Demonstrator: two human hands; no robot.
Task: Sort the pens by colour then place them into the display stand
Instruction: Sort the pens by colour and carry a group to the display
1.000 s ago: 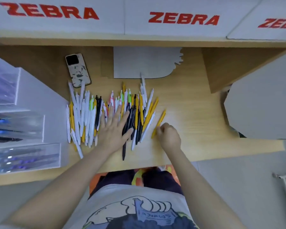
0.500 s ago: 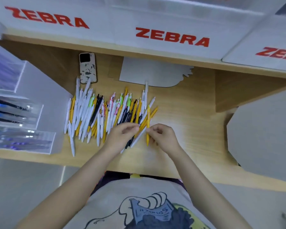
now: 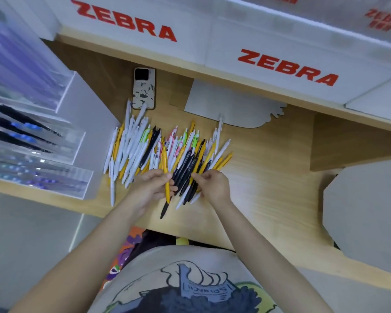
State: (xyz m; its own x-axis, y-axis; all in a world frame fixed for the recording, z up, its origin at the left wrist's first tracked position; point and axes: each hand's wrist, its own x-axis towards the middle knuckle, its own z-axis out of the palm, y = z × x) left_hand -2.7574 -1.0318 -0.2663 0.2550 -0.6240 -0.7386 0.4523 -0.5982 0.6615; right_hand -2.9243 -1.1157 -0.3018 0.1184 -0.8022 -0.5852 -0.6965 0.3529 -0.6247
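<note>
Yellow pen (image 3: 166,175) upright in left hand (image 3: 150,187) grip.

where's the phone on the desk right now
In the head view the phone lies at the back left of the desk, beyond the pile of pens, with the display stand to its left.

A light wood desk (image 3: 269,177) is seen from above, with a big messy pile of pens (image 3: 167,152) (white, yellow, black, a few with green or pink clips) spread across its middle. A phone (image 3: 144,88) in a speckled case is laid face down just behind the pile, and a flat grey cutout board (image 3: 230,107) is laid beside it. A clear acrylic display stand (image 3: 38,141) is parked on the left end.
</note>
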